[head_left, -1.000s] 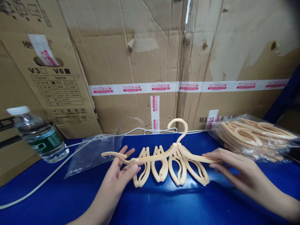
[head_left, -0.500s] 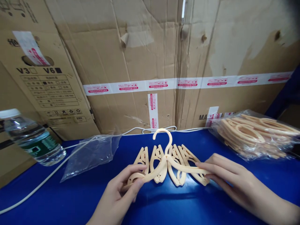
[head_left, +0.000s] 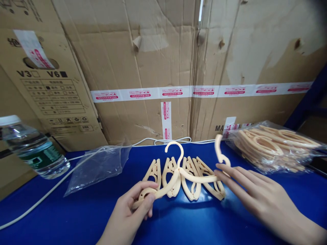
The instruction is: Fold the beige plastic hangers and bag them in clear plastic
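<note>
A cream plastic folding hanger with several hanging clip loops lies on the blue table, its hook pointing away from me. My left hand pinches the end of the hanger's left arm between thumb and fingers. My right hand has its fingers stretched out over the hanger's right arm, whose curled tip sticks up just beyond the fingertips.
A clear empty plastic bag lies to the left. A water bottle lies at the far left. A bag of stacked cream hangers sits at the right. Cardboard boxes wall the back; a white cable runs along the table.
The hanger's arms have folded down from spread out to bent. My left hand closed on the left arm end. The right arm's tip has swung up past my right fingers.
</note>
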Action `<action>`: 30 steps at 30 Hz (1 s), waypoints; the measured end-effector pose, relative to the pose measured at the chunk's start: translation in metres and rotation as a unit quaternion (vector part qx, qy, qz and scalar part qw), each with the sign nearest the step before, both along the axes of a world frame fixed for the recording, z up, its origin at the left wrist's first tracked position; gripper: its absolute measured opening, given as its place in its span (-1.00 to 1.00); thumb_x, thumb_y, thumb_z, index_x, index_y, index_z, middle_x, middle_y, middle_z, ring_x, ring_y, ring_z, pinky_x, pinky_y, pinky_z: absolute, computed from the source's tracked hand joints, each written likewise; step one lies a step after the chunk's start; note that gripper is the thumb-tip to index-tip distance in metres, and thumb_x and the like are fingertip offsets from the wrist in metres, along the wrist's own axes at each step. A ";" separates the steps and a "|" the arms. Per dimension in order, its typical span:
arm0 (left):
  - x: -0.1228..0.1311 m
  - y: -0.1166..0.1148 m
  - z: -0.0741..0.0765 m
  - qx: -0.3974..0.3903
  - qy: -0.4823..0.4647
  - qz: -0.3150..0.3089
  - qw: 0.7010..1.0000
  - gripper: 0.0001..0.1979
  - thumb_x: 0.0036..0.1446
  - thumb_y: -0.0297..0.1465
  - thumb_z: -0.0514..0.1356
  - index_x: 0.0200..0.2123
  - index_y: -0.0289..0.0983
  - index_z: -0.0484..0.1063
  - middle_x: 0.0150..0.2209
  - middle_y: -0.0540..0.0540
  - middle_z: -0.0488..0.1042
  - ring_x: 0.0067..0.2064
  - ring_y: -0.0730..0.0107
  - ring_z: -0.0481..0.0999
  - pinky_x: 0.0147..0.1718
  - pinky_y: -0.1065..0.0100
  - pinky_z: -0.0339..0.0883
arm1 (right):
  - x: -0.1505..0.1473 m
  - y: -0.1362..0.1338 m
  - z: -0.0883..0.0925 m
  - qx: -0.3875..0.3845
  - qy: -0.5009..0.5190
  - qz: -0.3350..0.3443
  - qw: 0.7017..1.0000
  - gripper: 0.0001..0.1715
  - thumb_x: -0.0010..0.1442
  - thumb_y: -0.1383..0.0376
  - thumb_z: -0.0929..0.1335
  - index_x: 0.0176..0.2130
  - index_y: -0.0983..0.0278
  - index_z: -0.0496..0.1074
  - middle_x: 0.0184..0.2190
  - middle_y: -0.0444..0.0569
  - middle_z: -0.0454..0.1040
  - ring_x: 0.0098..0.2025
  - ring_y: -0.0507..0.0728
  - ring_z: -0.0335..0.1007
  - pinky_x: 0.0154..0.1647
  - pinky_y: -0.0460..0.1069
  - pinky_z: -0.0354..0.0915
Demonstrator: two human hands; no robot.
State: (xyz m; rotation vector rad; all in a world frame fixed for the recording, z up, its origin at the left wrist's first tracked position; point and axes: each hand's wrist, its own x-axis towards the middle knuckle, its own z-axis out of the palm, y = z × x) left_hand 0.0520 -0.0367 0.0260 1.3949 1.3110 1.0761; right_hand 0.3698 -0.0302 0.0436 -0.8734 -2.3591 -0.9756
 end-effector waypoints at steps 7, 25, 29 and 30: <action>-0.007 0.005 -0.006 -0.013 0.013 -0.035 0.999 -0.56 0.14 -0.01 0.20 -0.09 -0.23 0.48 -0.53 0.05 0.42 -0.46 0.40 0.39 -0.42 0.43 0.27 | -0.005 -0.004 -0.012 -0.128 0.213 0.031 0.968 -0.46 0.32 0.45 0.19 0.19 0.07 0.33 0.06 0.06 0.44 -0.08 0.17 0.54 -0.20 -0.06 0.51; -0.003 0.009 -0.003 0.019 -0.062 0.067 0.996 -0.56 -0.03 -0.14 0.38 -0.12 -0.23 0.47 -0.44 0.01 0.56 -0.41 0.35 0.56 -0.47 0.48 0.48 | -0.009 0.008 -0.015 -0.390 0.459 0.053 0.797 -0.71 0.35 0.17 0.29 -0.01 0.08 0.51 -0.10 0.00 0.52 -0.06 0.17 0.45 -0.10 0.00 0.41; -0.002 0.007 -0.010 0.019 -0.063 0.027 0.997 -0.58 -0.04 -0.18 0.39 -0.13 -0.23 0.46 -0.48 0.03 0.51 -0.43 0.35 0.54 -0.52 0.47 0.49 | -0.014 0.007 -0.015 -0.452 0.469 0.077 0.755 -0.69 0.36 0.13 0.26 -0.04 0.10 0.53 -0.20 0.00 0.50 -0.24 0.13 0.46 -0.20 0.01 0.40; -0.001 0.005 -0.010 0.019 -0.064 0.016 0.998 -0.60 -0.04 -0.20 0.39 -0.14 -0.22 0.46 -0.49 0.03 0.50 -0.44 0.36 0.53 -0.51 0.48 0.48 | -0.017 0.006 -0.014 -0.472 0.481 0.081 0.735 -0.69 0.35 0.12 0.27 -0.02 0.11 0.51 -0.21 0.00 0.49 -0.26 0.12 0.45 -0.23 0.01 0.41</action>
